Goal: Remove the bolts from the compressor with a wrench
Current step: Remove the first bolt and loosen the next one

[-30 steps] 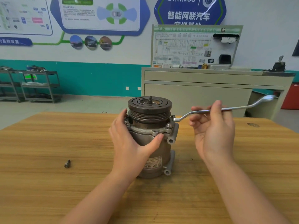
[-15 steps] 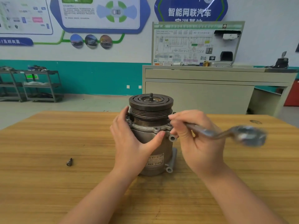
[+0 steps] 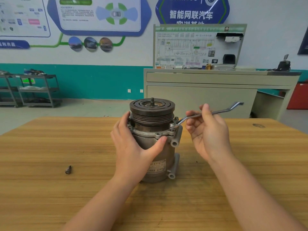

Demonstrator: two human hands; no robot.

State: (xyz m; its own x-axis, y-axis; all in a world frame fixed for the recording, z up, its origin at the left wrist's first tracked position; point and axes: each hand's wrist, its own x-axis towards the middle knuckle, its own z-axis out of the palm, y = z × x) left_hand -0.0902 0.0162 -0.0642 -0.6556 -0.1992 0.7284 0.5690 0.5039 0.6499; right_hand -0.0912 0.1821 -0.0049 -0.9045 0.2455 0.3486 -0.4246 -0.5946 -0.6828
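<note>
At the far left of the frame a grey shelf cart (image 3: 38,90) stands against the teal wall. Lower left, a loose bolt (image 3: 68,169) lies on the wooden tabletop (image 3: 50,147), well apart from everything else. In the centre the compressor (image 3: 154,140) stands upright on the tabletop, its dark grooved pulley on top. The left hand (image 3: 133,147) is clasped around the compressor's body, thumb pressed just under the flange. To the right, the ring end of the wrench (image 3: 206,113) sits over a bolt on the flange's right edge, its shank rising toward the upper right. The right hand (image 3: 208,130) pinches that shank between thumb and fingertips, the remaining fingers loosely curled. A beige cabinet (image 3: 216,94) stands behind the tabletop.
</note>
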